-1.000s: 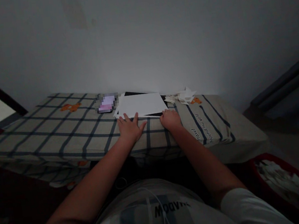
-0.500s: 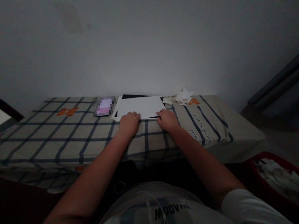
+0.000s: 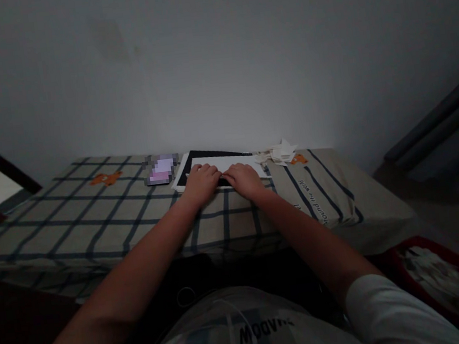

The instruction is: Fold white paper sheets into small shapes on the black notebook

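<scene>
A white sheet of paper [image 3: 222, 162] lies over a dark flat board or folder [image 3: 186, 177], with more white sheets showing around the edges of the dark piece. Along the sheet's near edge, the fingers of my left hand [image 3: 203, 183] are curled over and pinch the paper. Close beside it, my right hand [image 3: 245, 179] pinches the same edge, thumb and forefinger nearly meeting those of the left. My fingers hide most of the pinched edge.
A phone with a blurred screen [image 3: 161, 170] lies left of the papers. To the right, torn paper scraps [image 3: 281, 152] are heaped on the checked tablecloth [image 3: 143, 216]. A red bin [image 3: 417, 241] with scraps stands at lower right. The wall rises behind the table.
My hands have come closer together along the sheet's near edge. The white sheet's near edge is drawn up and inward, showing more of the dark piece at left and behind.
</scene>
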The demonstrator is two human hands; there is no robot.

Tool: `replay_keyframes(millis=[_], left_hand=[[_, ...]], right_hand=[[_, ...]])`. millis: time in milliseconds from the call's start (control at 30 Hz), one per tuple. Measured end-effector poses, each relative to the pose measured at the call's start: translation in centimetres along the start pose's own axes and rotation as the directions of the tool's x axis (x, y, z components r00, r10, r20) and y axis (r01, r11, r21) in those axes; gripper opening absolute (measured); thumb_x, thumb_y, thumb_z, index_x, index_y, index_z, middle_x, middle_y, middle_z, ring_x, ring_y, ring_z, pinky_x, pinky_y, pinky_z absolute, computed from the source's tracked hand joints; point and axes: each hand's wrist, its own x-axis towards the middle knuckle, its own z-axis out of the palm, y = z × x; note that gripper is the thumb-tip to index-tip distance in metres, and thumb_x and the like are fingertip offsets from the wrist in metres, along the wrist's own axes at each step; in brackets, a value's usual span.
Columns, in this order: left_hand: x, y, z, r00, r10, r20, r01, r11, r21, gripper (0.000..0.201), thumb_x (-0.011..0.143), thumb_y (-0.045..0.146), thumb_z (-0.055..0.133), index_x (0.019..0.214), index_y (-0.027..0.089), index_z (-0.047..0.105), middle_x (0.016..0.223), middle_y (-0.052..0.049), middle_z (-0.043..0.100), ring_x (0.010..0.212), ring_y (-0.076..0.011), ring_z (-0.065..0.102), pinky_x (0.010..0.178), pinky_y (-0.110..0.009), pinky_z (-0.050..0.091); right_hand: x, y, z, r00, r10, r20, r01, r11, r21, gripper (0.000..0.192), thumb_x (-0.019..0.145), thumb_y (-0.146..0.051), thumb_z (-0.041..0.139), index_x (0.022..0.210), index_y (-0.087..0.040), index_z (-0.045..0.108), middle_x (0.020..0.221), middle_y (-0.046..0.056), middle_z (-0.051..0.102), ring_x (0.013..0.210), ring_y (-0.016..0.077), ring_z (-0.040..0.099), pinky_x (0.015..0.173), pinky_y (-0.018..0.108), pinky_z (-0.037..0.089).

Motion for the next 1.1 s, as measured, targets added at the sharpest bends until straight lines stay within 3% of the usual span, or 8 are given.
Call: replay_keyframes(millis=[133,233,400,533,700,833,933,1100], left_hand=[[1.4,-2.3,-0.1,0.998,-0.017,-0.057,0.013,0.997,-0.07,0.026,0.089,0.029,0.042,0.088,0.017,0.066,0.09,-0.01,0.065,0.091,-0.0251,0.056,0.081,-0.041,0.035],[2.0,-5.1,0.1,0.987,-0.16,-0.029,0.149,0.961,-0.234,0.031,0.085,0.041,0.048,0.086,0.017,0.068,0.086,-0.008,0.067,0.085,-0.0233,0.058,0.075,-0.035,0.039],[2.9,-8.4,0.7,0.951,-0.289,0.113,0.293,0.716,-0.633,0.034,0.075,0.049,0.059,0.084,0.019,0.071,0.083,-0.004,0.069,0.076,-0.0181,0.06,0.068,-0.028,0.042],[4.5,-8.4,0.6,0.948,-0.267,0.172,0.309,0.649,-0.696,0.033,0.069,0.05,0.064,0.08,0.02,0.072,0.078,-0.002,0.07,0.075,-0.0179,0.061,0.069,-0.027,0.043],[5.0,-7.5,1.0,0.931,-0.353,0.094,0.303,0.6,-0.74,0.034,0.066,0.049,0.068,0.083,0.02,0.071,0.084,-0.003,0.069,0.078,-0.0177,0.06,0.073,-0.028,0.044],[3.8,-7.3,2.3,0.827,-0.541,0.154,0.381,0.338,-0.861,0.049,0.068,0.052,0.065,0.104,0.018,0.066,0.086,-0.004,0.068,0.074,-0.0168,0.059,0.064,-0.026,0.044],[3.1,-7.4,3.0,0.795,-0.548,0.26,0.452,0.248,-0.857,0.043,0.068,0.054,0.064,0.087,0.015,0.069,0.076,-0.004,0.067,0.067,-0.0155,0.057,0.058,-0.024,0.042],[2.9,-7.5,3.0,0.833,-0.481,0.272,0.42,0.232,-0.877,0.039,0.066,0.052,0.067,0.077,0.015,0.068,0.069,-0.002,0.064,0.06,-0.0125,0.053,0.053,-0.022,0.038]], right_hand=[[2.3,1.2,0.1,0.996,0.046,-0.077,-0.034,0.989,0.146,0.029,0.09,-0.033,0.044,0.095,-0.018,0.068,0.097,0.009,0.066,0.09,0.0193,0.057,0.077,0.029,0.038],[3.3,2.3,0.5,0.987,0.074,-0.145,-0.021,0.943,0.333,0.025,0.087,-0.029,0.048,0.091,-0.016,0.069,0.093,0.007,0.068,0.087,0.0172,0.059,0.077,0.027,0.04],[4.5,3.5,1.0,0.983,0.168,-0.068,-0.101,0.819,0.564,0.018,0.078,-0.026,0.053,0.076,-0.015,0.068,0.073,0.003,0.066,0.068,0.0143,0.058,0.066,0.025,0.041],[5.4,3.5,0.9,0.982,0.16,-0.099,-0.06,0.764,0.642,0.018,0.076,-0.03,0.055,0.078,-0.015,0.066,0.073,0.002,0.065,0.068,0.0136,0.056,0.065,0.024,0.04],[5.3,2.9,1.3,0.973,0.172,-0.155,-0.011,0.704,0.71,0.023,0.08,-0.035,0.053,0.082,-0.016,0.064,0.077,0.003,0.065,0.072,0.0133,0.056,0.068,0.025,0.041],[4.6,2.6,2.2,0.952,0.247,-0.18,-0.047,0.701,0.712,0.02,0.078,-0.033,0.054,0.078,-0.016,0.063,0.075,0.002,0.064,0.068,0.0128,0.054,0.067,0.025,0.041],[4.3,2.4,2.4,0.954,0.253,-0.162,-0.064,0.699,0.712,0.016,0.077,-0.03,0.053,0.076,-0.016,0.061,0.073,0.001,0.062,0.066,0.0122,0.054,0.066,0.025,0.042],[4.3,1.6,2.2,0.973,0.186,-0.133,-0.041,0.714,0.699,0.014,0.076,-0.028,0.052,0.074,-0.017,0.059,0.073,0.0,0.061,0.068,0.0123,0.054,0.066,0.025,0.042]])
